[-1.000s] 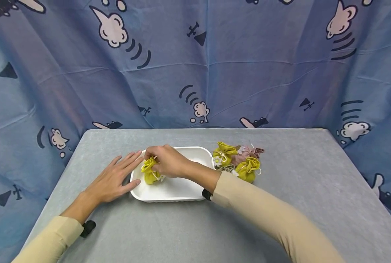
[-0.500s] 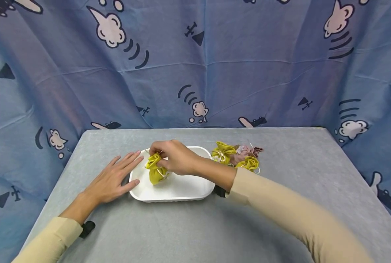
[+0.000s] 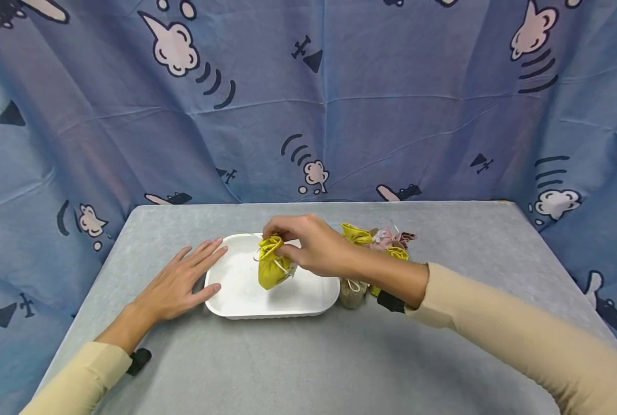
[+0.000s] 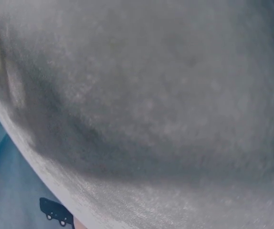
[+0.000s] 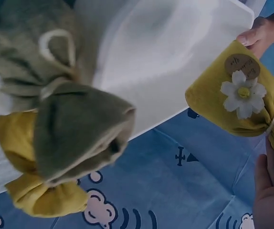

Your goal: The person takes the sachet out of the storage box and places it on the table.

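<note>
Over the white tray point(image 3: 236, 300), my right hand point(image 3: 316, 245) pinches a yellow drawstring pouch point(image 3: 271, 274) by its gathered neck. The right wrist view shows a white flower and a round brown tag on this yellow pouch point(image 5: 232, 95), its drawstring close to the fingers point(image 5: 273, 167). My left hand point(image 3: 184, 282) lies flat with fingers spread, fingertips at the tray's left rim. In the left wrist view little of that hand shows.
Right of the tray sits a cluster of pouches: a grey-green pouch point(image 3: 352, 294), a pink pouch point(image 3: 383, 239) and a yellow pouch point(image 3: 357, 233), with another yellow one partly behind my right forearm. A blue printed curtain point(image 3: 308, 115) hangs behind the grey table point(image 3: 267, 369).
My right hand has lifted the yellow pouch and carried it rightward from the tray's left end to above its middle. The left hand has stayed in place.
</note>
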The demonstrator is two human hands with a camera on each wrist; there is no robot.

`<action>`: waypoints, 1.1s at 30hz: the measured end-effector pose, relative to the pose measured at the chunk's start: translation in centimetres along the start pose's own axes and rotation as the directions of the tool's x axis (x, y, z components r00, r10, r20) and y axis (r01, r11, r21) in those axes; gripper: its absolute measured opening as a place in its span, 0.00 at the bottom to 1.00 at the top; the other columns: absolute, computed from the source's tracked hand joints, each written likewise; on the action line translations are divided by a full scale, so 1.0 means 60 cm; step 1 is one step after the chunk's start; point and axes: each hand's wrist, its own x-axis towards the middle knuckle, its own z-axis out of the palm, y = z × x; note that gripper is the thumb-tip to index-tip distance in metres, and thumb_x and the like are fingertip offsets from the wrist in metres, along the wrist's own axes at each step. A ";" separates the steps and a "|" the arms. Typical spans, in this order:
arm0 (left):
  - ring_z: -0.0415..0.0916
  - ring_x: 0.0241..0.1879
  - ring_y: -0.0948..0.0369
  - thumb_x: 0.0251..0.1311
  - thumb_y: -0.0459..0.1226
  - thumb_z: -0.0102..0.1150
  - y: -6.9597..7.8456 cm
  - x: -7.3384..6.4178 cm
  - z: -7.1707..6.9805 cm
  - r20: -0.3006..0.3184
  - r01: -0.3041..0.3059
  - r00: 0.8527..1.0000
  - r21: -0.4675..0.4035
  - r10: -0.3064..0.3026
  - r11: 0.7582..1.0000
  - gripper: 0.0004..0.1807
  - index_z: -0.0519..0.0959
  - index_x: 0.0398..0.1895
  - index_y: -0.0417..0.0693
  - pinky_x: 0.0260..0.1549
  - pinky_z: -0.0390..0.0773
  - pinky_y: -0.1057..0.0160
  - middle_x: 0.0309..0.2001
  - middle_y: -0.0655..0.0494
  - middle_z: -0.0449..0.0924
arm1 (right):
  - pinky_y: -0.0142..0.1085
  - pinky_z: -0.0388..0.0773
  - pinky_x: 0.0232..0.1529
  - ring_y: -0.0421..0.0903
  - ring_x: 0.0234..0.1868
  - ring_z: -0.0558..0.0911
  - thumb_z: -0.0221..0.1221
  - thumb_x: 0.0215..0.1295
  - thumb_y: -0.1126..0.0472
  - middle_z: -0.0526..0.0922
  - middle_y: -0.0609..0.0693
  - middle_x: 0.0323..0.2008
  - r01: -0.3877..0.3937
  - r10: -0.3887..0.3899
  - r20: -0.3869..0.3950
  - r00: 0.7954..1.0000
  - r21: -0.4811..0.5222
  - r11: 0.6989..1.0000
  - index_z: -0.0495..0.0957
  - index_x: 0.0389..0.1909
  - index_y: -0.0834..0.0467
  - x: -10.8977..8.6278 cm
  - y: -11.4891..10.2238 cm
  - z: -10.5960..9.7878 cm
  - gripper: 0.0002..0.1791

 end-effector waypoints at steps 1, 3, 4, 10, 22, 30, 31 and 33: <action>0.51 0.76 0.49 0.67 0.56 0.53 0.000 0.000 0.000 0.001 0.001 1.000 0.002 -0.001 1.000 0.41 0.56 0.79 0.53 0.68 0.52 0.36 0.79 0.56 0.49 | 0.27 0.79 0.51 0.41 0.45 0.85 0.63 0.60 0.78 0.85 0.51 0.42 0.006 -0.006 -0.013 1.000 0.004 1.000 0.80 0.44 0.62 -0.006 -0.001 -0.005 0.13; 0.52 0.76 0.49 0.67 0.56 0.54 -0.001 0.000 0.000 -0.004 -0.003 1.000 0.002 0.003 1.000 0.41 0.55 0.79 0.54 0.68 0.52 0.36 0.79 0.56 0.50 | 0.28 0.79 0.51 0.42 0.45 0.85 0.63 0.59 0.78 0.85 0.51 0.43 0.015 -0.015 -0.040 0.999 0.005 1.000 0.80 0.44 0.62 -0.018 -0.004 -0.015 0.14; 0.52 0.76 0.49 0.67 0.55 0.54 -0.001 0.000 0.001 -0.007 -0.006 1.000 0.002 0.006 1.000 0.41 0.55 0.79 0.54 0.68 0.52 0.36 0.79 0.56 0.50 | 0.28 0.79 0.52 0.42 0.45 0.85 0.64 0.59 0.79 0.85 0.52 0.43 0.020 -0.020 -0.054 0.998 0.008 1.000 0.80 0.44 0.63 -0.025 -0.005 -0.019 0.14; 0.53 0.75 0.48 0.66 0.54 0.55 -0.003 -0.002 0.003 -0.027 -0.019 0.999 0.009 0.020 1.000 0.41 0.55 0.79 0.55 0.67 0.54 0.35 0.79 0.54 0.51 | 0.31 0.80 0.50 0.44 0.46 0.86 0.65 0.55 0.80 0.86 0.53 0.44 0.067 -0.066 -0.116 0.991 0.005 0.998 0.81 0.45 0.64 -0.058 -0.015 -0.052 0.17; 0.54 0.75 0.48 0.66 0.53 0.56 -0.001 -0.001 0.004 -0.043 -0.030 0.999 0.002 0.030 1.000 0.41 0.55 0.79 0.55 0.66 0.54 0.35 0.78 0.55 0.52 | 0.37 0.80 0.53 0.44 0.46 0.87 0.66 0.54 0.80 0.86 0.50 0.46 0.028 -0.044 -0.184 0.982 -0.092 0.995 0.82 0.49 0.62 -0.116 -0.016 -0.110 0.21; 0.54 0.75 0.49 0.67 0.53 0.56 -0.003 0.000 0.007 -0.042 -0.030 0.999 0.005 0.031 1.000 0.41 0.55 0.79 0.56 0.67 0.54 0.36 0.79 0.56 0.51 | 0.32 0.81 0.48 0.42 0.48 0.85 0.64 0.55 0.82 0.85 0.51 0.48 -0.020 0.003 -0.228 0.974 -0.074 0.997 0.82 0.49 0.63 -0.163 -0.012 -0.140 0.22; 0.54 0.75 0.49 0.67 0.53 0.56 -0.003 0.000 0.007 -0.041 -0.030 0.999 0.006 0.030 1.000 0.41 0.55 0.79 0.56 0.67 0.54 0.36 0.79 0.56 0.51 | 0.32 0.81 0.48 0.41 0.48 0.85 0.64 0.55 0.83 0.85 0.51 0.48 -0.029 0.010 -0.234 0.972 -0.075 0.997 0.82 0.49 0.63 -0.169 -0.012 -0.144 0.22; 0.53 0.75 0.49 0.66 0.53 0.56 -0.003 -0.001 0.006 -0.039 -0.027 0.999 0.002 0.027 1.000 0.41 0.55 0.79 0.56 0.67 0.54 0.36 0.79 0.56 0.51 | 0.31 0.81 0.49 0.40 0.49 0.84 0.64 0.55 0.83 0.84 0.51 0.48 -0.045 0.024 -0.245 0.969 -0.082 0.996 0.82 0.50 0.62 -0.180 -0.012 -0.152 0.22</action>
